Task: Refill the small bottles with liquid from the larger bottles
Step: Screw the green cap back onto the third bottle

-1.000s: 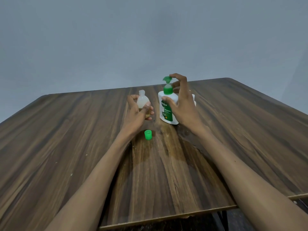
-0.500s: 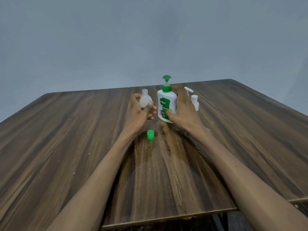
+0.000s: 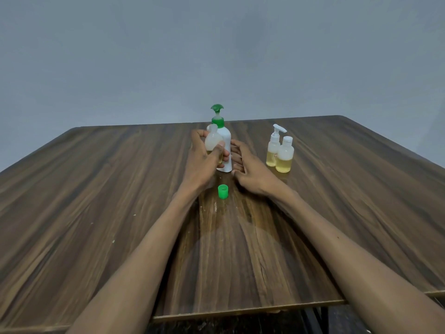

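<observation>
Holding an uncapped small bottle [image 3: 213, 143] upright in the left hand [image 3: 201, 162], just in front of the white pump bottle [image 3: 225, 143] with the green pump head.

Left-hand fingers and thumb wrap round the small bottle, which shows a little yellowish liquid at its bottom; it hides part of the pump bottle, and whether the two touch I cannot tell. The right hand [image 3: 251, 173] lies low over the wooden table [image 3: 96, 189] just right of the pump bottle, fingers loosely spread toward it and gripping nothing. A green cap [image 3: 223, 191] stands on the table between the two wrists. Well to the right stand a small white-pump bottle [image 3: 273, 150] and a small capped bottle [image 3: 284, 155], side by side, each part-filled with yellow liquid.
</observation>
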